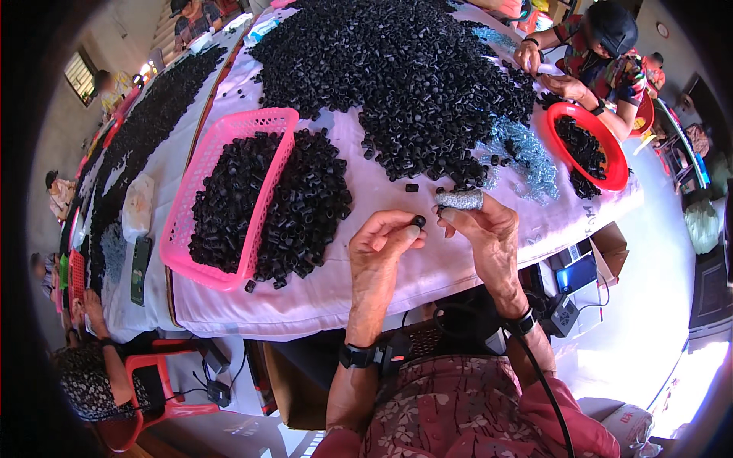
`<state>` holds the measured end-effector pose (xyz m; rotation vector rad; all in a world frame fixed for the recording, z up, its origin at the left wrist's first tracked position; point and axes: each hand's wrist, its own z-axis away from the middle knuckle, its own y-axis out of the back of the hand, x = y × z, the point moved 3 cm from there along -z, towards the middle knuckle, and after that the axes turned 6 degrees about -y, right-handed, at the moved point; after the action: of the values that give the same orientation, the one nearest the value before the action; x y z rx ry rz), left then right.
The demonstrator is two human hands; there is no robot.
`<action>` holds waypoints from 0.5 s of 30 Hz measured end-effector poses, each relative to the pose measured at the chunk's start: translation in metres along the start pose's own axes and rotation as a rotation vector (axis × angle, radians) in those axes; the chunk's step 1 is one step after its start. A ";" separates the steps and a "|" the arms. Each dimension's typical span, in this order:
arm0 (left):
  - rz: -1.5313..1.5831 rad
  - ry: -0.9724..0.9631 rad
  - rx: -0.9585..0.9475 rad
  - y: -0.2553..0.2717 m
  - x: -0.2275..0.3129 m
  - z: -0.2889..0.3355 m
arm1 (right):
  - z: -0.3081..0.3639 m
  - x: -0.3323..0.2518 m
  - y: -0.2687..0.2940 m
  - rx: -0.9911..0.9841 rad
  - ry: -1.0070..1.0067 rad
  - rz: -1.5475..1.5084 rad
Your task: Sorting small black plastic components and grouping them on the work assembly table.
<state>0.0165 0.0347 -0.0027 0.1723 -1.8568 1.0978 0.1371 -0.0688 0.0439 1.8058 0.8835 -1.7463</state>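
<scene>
Over the near edge of the cloth-covered table, my left hand (pixel 384 235) pinches a small black plastic cap (pixel 418 221) between thumb and fingertips. Close beside it is my right hand (pixel 489 229), thumb and index finger drawn together. A silvery wrap (pixel 460 200) covers that index finger. Something small and dark shows at the right fingertips, too small to name. One loose black cap (pixel 412 188) lies on the cloth just beyond my hands. Left of them, a pink plastic basket (pixel 269 223) holds many such pieces, with a heap of black caps (pixel 305 206) against its right side.
A large mound of black caps (pixel 397 84) spreads across the table beyond my hands. Bluish clear scraps (pixel 523 156) lie at its right. A co-worker's hands (pixel 561 84) work near a red oval basin (pixel 615 156). A phone (pixel 140 271) lies at the left.
</scene>
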 end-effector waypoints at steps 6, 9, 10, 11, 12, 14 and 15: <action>-0.046 -0.007 -0.011 -0.007 0.002 0.001 | 0.003 0.012 -0.008 0.035 0.004 0.006; -0.064 0.011 0.005 -0.007 0.003 0.002 | 0.004 0.011 -0.013 0.025 0.002 -0.033; -0.063 0.010 0.006 -0.008 0.004 0.002 | 0.004 0.011 -0.014 0.024 0.001 -0.031; -0.063 0.010 0.006 -0.008 0.004 0.002 | 0.004 0.011 -0.014 0.025 0.012 -0.021; -0.062 0.009 0.008 -0.008 0.003 0.001 | 0.004 0.011 -0.015 0.026 0.024 -0.011; -0.058 0.014 0.009 -0.007 0.002 0.001 | 0.005 0.010 -0.015 0.033 0.021 0.002; -0.057 0.014 0.010 -0.006 0.001 0.001 | 0.006 0.010 -0.016 0.042 0.018 0.012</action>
<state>0.0184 0.0305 0.0021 0.2213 -1.8233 1.0672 0.1217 -0.0611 0.0353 1.8530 0.8467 -1.7558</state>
